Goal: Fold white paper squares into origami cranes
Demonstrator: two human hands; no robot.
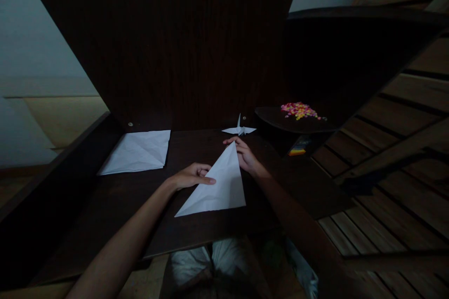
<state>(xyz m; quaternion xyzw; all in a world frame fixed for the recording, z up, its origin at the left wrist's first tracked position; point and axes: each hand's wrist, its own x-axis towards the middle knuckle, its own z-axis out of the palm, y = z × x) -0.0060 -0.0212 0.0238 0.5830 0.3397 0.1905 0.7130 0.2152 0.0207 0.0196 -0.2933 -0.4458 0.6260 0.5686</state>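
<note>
Head — left hand (191, 176) pinching paper (221, 191) near desk edge (175, 247) — right hand (246, 155) behind, hold unclear

Sheet (220, 187) over mid-desk (108, 210), stack (142, 149) L, shelf (268, 114) R

L hand (192, 176) at sheet's L edge, thumb on top; R hand (245, 156) at far corner, partly behind it. Crane (239, 130) on desk just past R hand, in front of back panel (192, 46). Stack at desk's rear L, betw. side board (63, 163) & sheet, well apart from crane. Shelf R of crane, w/ bits (300, 110) on it. Slats (389, 191) further R, beyond desk.
</note>
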